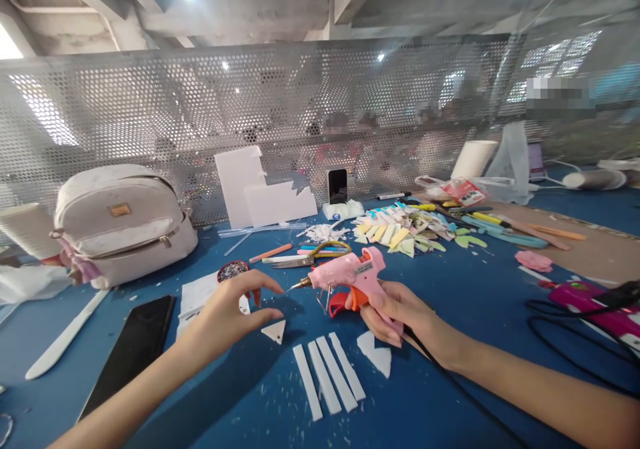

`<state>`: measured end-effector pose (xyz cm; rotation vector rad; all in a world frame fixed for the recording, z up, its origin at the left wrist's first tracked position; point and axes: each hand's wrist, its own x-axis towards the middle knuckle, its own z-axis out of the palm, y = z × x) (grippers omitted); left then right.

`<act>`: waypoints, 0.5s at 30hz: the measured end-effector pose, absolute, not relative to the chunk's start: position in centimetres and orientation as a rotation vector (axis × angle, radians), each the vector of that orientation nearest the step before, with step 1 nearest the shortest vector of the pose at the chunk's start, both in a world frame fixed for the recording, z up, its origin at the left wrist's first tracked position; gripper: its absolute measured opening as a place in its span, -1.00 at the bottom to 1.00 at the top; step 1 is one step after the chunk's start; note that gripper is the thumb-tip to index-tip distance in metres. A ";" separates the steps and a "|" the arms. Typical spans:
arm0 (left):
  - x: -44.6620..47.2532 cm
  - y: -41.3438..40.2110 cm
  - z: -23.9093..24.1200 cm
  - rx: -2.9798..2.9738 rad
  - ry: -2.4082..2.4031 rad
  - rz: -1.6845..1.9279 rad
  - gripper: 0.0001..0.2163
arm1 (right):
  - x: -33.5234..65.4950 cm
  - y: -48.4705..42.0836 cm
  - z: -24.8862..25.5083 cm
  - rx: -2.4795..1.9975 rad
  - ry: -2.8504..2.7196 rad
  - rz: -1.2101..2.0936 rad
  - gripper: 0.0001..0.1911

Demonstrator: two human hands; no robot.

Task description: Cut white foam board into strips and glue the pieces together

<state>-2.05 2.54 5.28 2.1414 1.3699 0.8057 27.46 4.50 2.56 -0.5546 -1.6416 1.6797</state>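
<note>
My right hand (405, 315) is wrapped round the handle of a pink hot glue gun (345, 270) with an orange trigger. Its metal nozzle points left, and a thin pale thread seems to hang at the tip. Close to that tip is my left hand (235, 305), thumb and fingers apart in a curve with nothing clearly between them. Below the left fingertips lies a small white triangular piece (275, 331) with a dark spot. Several white strips (325, 375) lie side by side under the gun. An irregular white piece (375, 354) rests to their right.
A black phone (127, 349) and a pale backpack (123, 225) are on the left. Scissors (313, 255), pens and a bowl of small beads (233, 271) lie beyond my hands. A paper-scrap pile (400, 229) sits farther back. Black cables run past a magenta power strip (595, 312) at right.
</note>
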 end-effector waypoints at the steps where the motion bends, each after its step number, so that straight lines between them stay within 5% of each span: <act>1: -1.7 2.1 5.7 2.152 1.373 0.867 -0.86 | 27.4 4.5 2.5 -0.555 -1.638 1.691 -0.45; 15: -0.6 0.0 6.8 2.568 1.427 1.158 -0.92 | 27.4 4.1 1.9 -0.616 -1.621 1.704 -0.50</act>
